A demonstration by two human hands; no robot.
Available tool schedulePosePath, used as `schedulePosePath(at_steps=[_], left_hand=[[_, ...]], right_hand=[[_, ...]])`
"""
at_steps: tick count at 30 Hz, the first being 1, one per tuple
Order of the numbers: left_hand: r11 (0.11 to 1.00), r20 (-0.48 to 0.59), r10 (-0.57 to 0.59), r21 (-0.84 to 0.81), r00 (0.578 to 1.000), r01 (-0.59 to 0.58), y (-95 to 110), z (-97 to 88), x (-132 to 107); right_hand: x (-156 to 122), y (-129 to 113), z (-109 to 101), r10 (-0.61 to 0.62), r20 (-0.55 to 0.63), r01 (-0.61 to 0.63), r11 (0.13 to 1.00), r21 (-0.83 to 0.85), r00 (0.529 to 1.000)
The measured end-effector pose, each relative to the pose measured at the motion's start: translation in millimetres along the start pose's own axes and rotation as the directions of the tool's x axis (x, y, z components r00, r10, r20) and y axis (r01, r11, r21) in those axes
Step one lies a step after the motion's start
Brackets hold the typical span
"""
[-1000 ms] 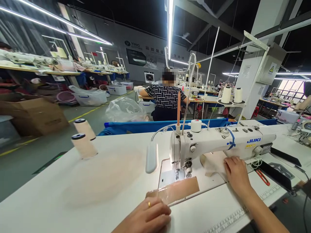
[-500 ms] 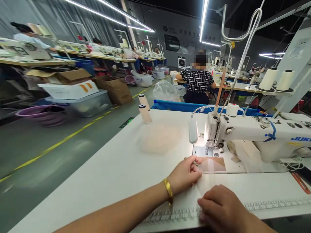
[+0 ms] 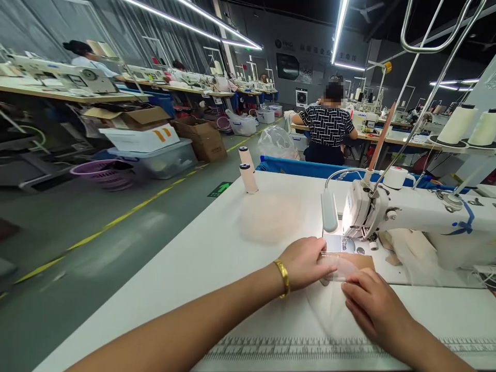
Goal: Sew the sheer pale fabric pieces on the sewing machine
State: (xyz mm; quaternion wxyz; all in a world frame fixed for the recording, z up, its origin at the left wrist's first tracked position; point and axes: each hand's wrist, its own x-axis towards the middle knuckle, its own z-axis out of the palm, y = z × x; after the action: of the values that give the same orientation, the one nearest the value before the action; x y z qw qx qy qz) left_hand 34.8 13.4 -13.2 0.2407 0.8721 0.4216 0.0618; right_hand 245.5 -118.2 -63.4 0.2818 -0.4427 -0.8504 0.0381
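Note:
A piece of sheer whitish fabric [image 3: 329, 310] stretches between my two hands and hangs over the table's front part. My left hand [image 3: 304, 263], with a gold bracelet at the wrist, pinches its upper left side just in front of the needle plate [image 3: 334, 243]. Lower and to the right, my right hand [image 3: 374, 302] grips the fabric's right edge between thumb and fingers. Beyond both hands stands a white sewing machine [image 3: 422, 209], its needle area lit by a small lamp [image 3: 329, 211]. A tan patch [image 3: 362, 260] lies under the fabric by the plate.
A pale sheer fabric pile [image 3: 271, 217] lies left on the white table [image 3: 201, 279]. Two thread spools [image 3: 248, 180] stand behind it. More cloth [image 3: 413, 253] sits under the machine arm. A printed ruler strip [image 3: 290, 349] runs along the front edge. A person [image 3: 329, 124] sits ahead.
My right hand has moved up and right, toward the needle plate, with the fabric edge. My left hand stays near the plate. The camera view has swung left, shifting everything rightward.

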Motion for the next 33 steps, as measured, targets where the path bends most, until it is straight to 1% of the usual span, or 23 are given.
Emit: schedulePosePath(at_steps=[2, 5, 7, 9, 11, 13, 15, 17, 19, 23, 28, 30, 33], left_hand=[[0.997, 0.000, 0.029, -0.066, 1.000, -0.029, 4.1, 9.9, 8.9], [0.990, -0.010, 0.071, -0.119, 0.997, -0.072, 5.3, 20.3, 14.4], [0.984, -0.019, 0.088, -0.151, 0.996, -0.090, 3.0, 23.4, 13.7], [0.963, -0.031, 0.085, -0.252, 0.996, -0.090, -0.1, 25.0, 11.6], [0.911, -0.043, 0.072, -0.404, 0.997, -0.083, -2.6, 26.5, 9.5], [0.845, -0.055, 0.054, -0.529, 0.997, -0.075, -3.6, 28.2, 7.7], [0.809, -0.044, 0.043, -0.585, 0.998, -0.061, -2.9, 29.9, 6.4], [0.784, -0.018, 0.037, -0.619, 0.999, -0.040, -1.2, 31.3, 5.5], [0.773, -0.002, 0.037, -0.634, 0.999, -0.030, 0.8, 32.3, 5.4], [0.792, -0.035, 0.030, -0.609, 0.999, -0.045, 3.4, 32.8, 6.5], [0.824, -0.138, 0.055, -0.553, 0.989, -0.123, 5.5, 34.3, 5.2], [0.803, -0.148, 0.037, -0.584, 0.988, -0.118, 7.0, 36.4, 4.6], [0.736, -0.125, 0.014, -0.671, 0.992, -0.095, 9.3, 41.0, 5.7]], right_hand=[[-0.5, 2.6, -5.6, -0.010, 0.028, 0.010, 1.000, 0.003, 1.000], [-1.1, 13.1, -21.0, -0.003, 0.116, 0.003, 1.000, 0.001, 0.993], [3.0, 20.7, -30.8, 0.054, 0.155, -0.052, 0.999, -0.015, 0.986], [12.9, 25.6, -34.9, 0.144, 0.127, -0.142, 0.990, -0.019, 0.982], [27.0, 26.9, -31.1, 0.246, 0.085, -0.250, 0.968, 0.038, 0.966], [40.8, 25.7, -21.0, 0.348, 0.099, -0.361, 0.918, 0.164, 0.932], [49.8, 24.0, -9.1, 0.434, 0.123, -0.450, 0.841, 0.301, 0.893], [52.3, 23.2, 0.1, 0.497, 0.113, -0.498, 0.775, 0.389, 0.861], [50.3, 23.3, 4.7, 0.530, 0.093, -0.514, 0.743, 0.428, 0.843], [44.4, 24.9, 4.0, 0.531, 0.087, -0.508, 0.730, 0.457, 0.843], [43.6, 26.7, 4.6, 0.530, 0.055, -0.496, 0.745, 0.447, 0.846], [43.4, 26.5, 6.1, 0.514, 0.030, -0.475, 0.767, 0.431, 0.857], [42.5, 25.4, 7.5, 0.480, -0.015, -0.435, 0.807, 0.400, 0.877]])
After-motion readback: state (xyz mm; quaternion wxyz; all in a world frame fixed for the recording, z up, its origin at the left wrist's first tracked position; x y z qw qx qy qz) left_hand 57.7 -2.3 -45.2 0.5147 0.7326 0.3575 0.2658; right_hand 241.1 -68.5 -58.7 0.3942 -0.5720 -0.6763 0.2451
